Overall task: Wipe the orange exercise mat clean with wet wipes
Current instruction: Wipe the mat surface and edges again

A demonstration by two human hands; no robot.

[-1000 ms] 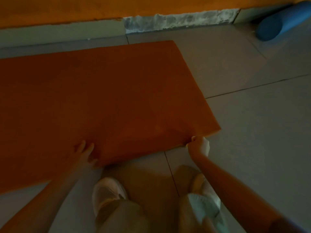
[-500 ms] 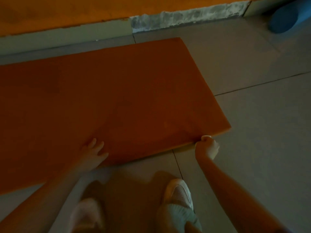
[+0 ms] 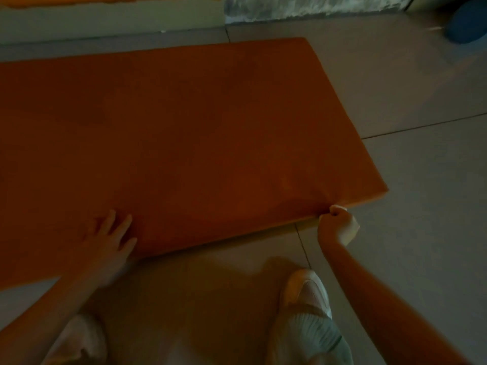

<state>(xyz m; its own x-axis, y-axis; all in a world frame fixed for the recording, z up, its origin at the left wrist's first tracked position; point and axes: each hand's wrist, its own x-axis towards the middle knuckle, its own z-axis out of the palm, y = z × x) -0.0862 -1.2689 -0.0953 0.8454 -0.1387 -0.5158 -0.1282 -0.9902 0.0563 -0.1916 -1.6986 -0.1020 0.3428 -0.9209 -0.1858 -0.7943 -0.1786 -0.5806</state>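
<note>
Orange mat (image 3: 197,133) cut off at left, left hand (image 3: 105,241) flat on it, right hand (image 3: 338,225) pinching its edge

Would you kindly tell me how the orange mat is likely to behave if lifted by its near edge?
Probably floppy: the orange mat looks thin and seems to buckle slightly beside the right hand pinching its near edge, so it would likely sag. It may also slide on the smooth floor tiles when pushed; the left hand rests flat on it.
</note>
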